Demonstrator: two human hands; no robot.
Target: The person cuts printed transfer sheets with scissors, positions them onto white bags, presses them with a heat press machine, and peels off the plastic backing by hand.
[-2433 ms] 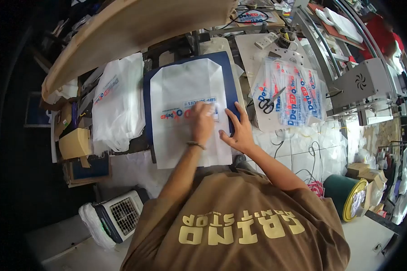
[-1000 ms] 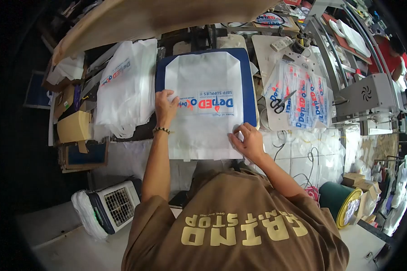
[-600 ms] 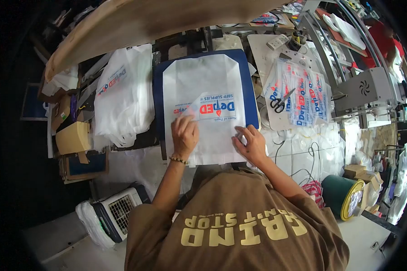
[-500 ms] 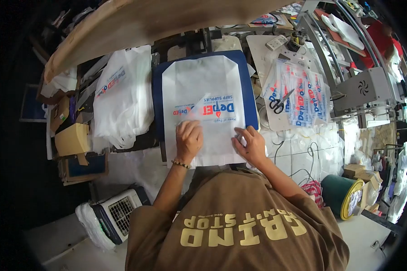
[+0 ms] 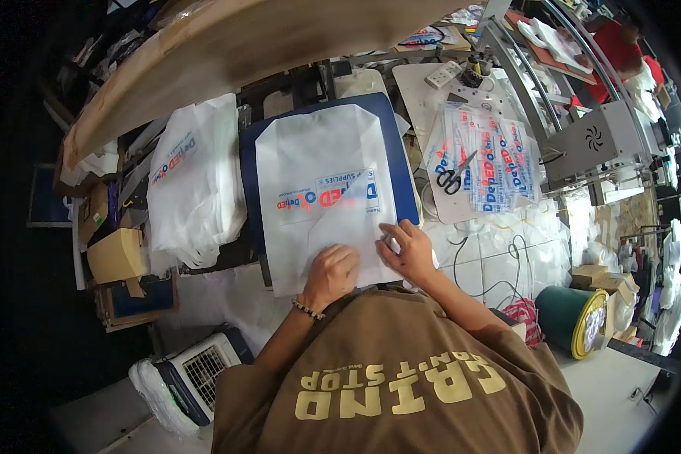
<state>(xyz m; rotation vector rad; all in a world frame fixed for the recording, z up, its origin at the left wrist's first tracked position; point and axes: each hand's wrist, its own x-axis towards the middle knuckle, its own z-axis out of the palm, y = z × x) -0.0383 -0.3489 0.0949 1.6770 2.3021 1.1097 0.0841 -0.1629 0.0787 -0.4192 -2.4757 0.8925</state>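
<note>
A white fabric bag [image 5: 295,151] with upside-down red and blue print lies flat on a dark blue board [image 5: 405,174]. Over its lower half, a clear printed film [image 5: 333,219] is partly lifted and folded back toward me. My left hand [image 5: 331,274], a beaded bracelet at its wrist, is closed at the film's near edge, its fingertips turned down and partly hidden. On the bag's lower right rests my right hand [image 5: 407,253], thumb and forefinger apart, touching the fabric beside the print.
White printed bags [image 5: 193,181] are piled at the left. To the right, scissors [image 5: 452,180] lie on printed film sheets [image 5: 499,166]. A brown beam-like panel [image 5: 242,60] spans the top. A grey machine [image 5: 594,144] and a person in red [image 5: 617,49] are at the right.
My left hand has moved toward my body and slightly right, and the film is folded back further over the print. My right hand stays on the bag's right side. The camera view has shifted slightly.
</note>
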